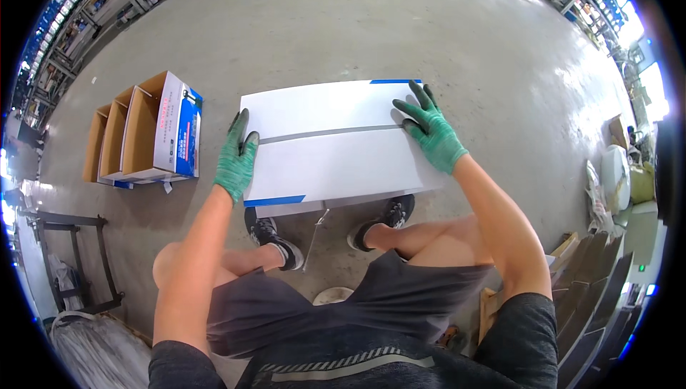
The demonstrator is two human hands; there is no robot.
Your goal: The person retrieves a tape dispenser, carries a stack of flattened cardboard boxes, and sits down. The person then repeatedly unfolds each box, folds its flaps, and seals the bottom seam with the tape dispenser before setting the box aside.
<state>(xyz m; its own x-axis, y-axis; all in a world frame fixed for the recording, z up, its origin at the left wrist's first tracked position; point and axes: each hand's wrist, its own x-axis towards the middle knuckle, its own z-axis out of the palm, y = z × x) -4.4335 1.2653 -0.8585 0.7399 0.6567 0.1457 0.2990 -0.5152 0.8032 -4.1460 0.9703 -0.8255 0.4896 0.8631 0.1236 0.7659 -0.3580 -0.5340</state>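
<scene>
A white cardboard box [321,157] with blue corner strips stands in front of my feet, its two top flaps meeting at a narrow gap across the middle. My left hand [236,155], in a green glove with dark fingertips, rests against the box's left edge with fingers stretched out and thumb apart. On the far right part of the top lies my right hand [431,128], gloved the same way, its fingers spread over the flap and the edge. The box's underside and inside are hidden.
At left on the grey concrete floor [314,32] stand several open cardboard boxes [163,128], nested in a row. A dark metal frame [71,225] is nearer on the left. Flat dark panels [589,292] lean at the right. A thin metal rod [314,239] shows between my shoes.
</scene>
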